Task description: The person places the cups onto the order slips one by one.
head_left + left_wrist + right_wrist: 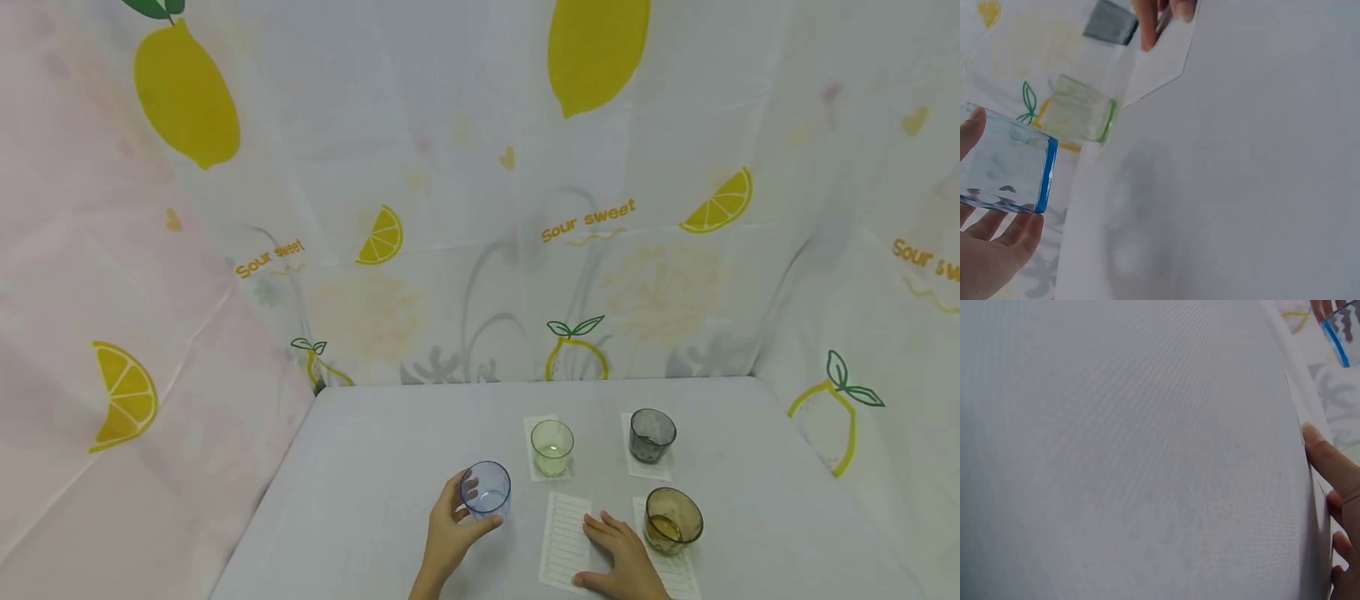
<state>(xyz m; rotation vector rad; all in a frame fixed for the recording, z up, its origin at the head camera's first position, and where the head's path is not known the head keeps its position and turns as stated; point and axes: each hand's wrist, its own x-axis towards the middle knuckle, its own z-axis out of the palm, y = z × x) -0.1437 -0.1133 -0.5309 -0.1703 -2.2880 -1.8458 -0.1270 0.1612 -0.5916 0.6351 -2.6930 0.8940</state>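
A clear blue glass (487, 493) is in my left hand (447, 537), which grips it around the side with thumb and fingers. In the left wrist view the blue glass (1007, 165) is held off the white table, its base a thick blue band. My right hand (621, 560) rests on a lined paper slip (564, 540), fingers spread and fairly straight. The right wrist view shows its thumb (1329, 459) touching the paper's edge. Just right of that hand, an amber glass (672, 525) stands on another lined slip (678, 575).
Farther back, a pale green glass (552, 450) stands on a slip of paper, and a dark grey glass (651, 437) stands on another to its right. Behind the white table (375, 467) hangs a lemon-printed curtain (465, 308), which also runs along both sides.
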